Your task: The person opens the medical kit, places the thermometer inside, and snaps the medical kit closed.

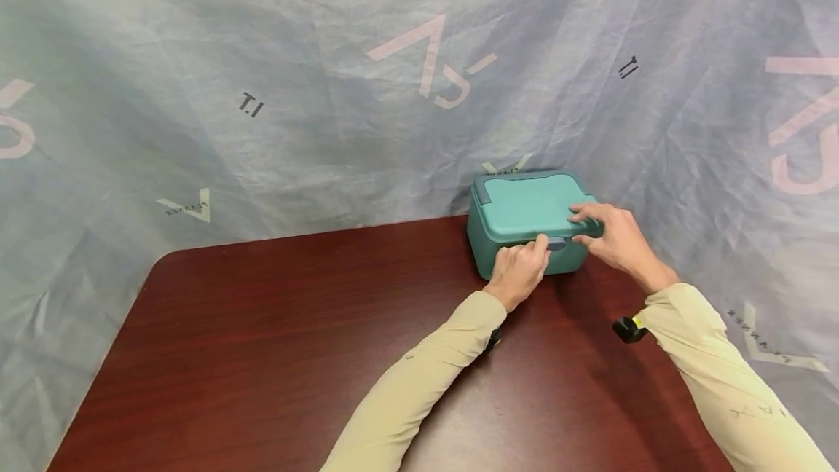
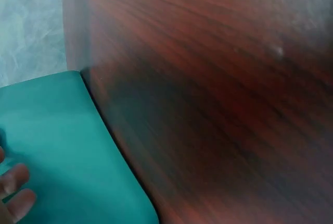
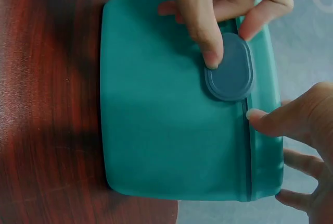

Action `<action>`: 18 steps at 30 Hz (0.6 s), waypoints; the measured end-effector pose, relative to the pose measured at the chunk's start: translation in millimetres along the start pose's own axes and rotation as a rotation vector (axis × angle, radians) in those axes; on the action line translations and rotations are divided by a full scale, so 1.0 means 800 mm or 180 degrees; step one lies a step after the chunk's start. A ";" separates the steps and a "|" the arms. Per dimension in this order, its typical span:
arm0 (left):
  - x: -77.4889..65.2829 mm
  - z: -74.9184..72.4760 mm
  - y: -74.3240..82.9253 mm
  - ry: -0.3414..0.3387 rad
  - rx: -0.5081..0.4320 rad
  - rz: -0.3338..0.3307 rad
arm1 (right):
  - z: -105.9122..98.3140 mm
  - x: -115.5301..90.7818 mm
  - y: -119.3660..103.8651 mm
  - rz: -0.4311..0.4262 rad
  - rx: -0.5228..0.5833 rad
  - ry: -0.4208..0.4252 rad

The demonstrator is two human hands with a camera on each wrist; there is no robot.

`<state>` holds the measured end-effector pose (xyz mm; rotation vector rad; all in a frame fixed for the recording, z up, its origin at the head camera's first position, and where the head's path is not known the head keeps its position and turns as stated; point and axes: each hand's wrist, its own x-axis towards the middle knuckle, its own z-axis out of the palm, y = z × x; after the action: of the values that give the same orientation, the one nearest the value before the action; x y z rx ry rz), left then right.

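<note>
A teal lidded box [image 1: 518, 257] with a blue-grey oval latch [image 3: 231, 70] on its front stands at the table's back right. My left hand [image 1: 521, 268] pinches the latch, thumb on its face and index finger at its upper edge. Around the right front of the lid [image 1: 531, 202], my right hand [image 1: 616, 239] holds the edge: the thumb [image 3: 263, 121] lies at the seam, and the other fingers reach over the top. The lid lies flat on the box. Only a few left fingertips [image 2: 21, 203] show in the left wrist view.
The dark red wooden table [image 1: 295, 312] stretches out left of the box. A grey printed cloth [image 1: 328, 93] hangs behind and beside the table, close to the box's back and right. A small black device [image 1: 629, 329] sits at my right wrist.
</note>
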<state>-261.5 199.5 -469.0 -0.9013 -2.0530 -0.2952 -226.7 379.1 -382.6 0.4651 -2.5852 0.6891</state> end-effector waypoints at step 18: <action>-0.002 -0.012 -0.004 -0.0454 -0.0424 -0.0025 | -0.005 -0.002 0.018 0.0153 0.0137 -0.0051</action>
<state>-257.0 191.7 -463.7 -1.0210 -2.1887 -0.3853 -230.2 393.0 -385.8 0.4247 -2.6086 0.7616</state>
